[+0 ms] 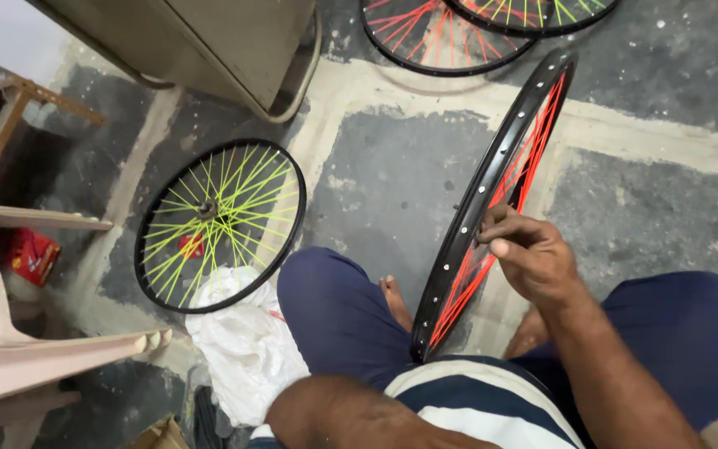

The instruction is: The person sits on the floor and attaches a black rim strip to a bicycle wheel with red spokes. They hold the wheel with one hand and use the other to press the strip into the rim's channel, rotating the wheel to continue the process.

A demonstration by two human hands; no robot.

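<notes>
1. The right hand [529, 258] is curled in, with its fingertips pinched on the edge of a black round bike wheel rim with red spokes [492, 195].
2. This wheel stands up on its edge between the person's knees, leaning a little, with its bottom near the striped shirt.
3. The left hand is not in the picture. Only the left arm shows at the bottom, so I cannot tell if that hand is open or closed.
4. A black wheel with yellow-green spokes [219, 224] lies flat on the floor to the left, partly on a white cloth bag [247, 349].
5. More wheels with red spokes [438, 37] lie at the top.
6. The grey floor [392, 183] is rough with pale lines. A pink plastic chair [10, 349] stands at the left.
</notes>
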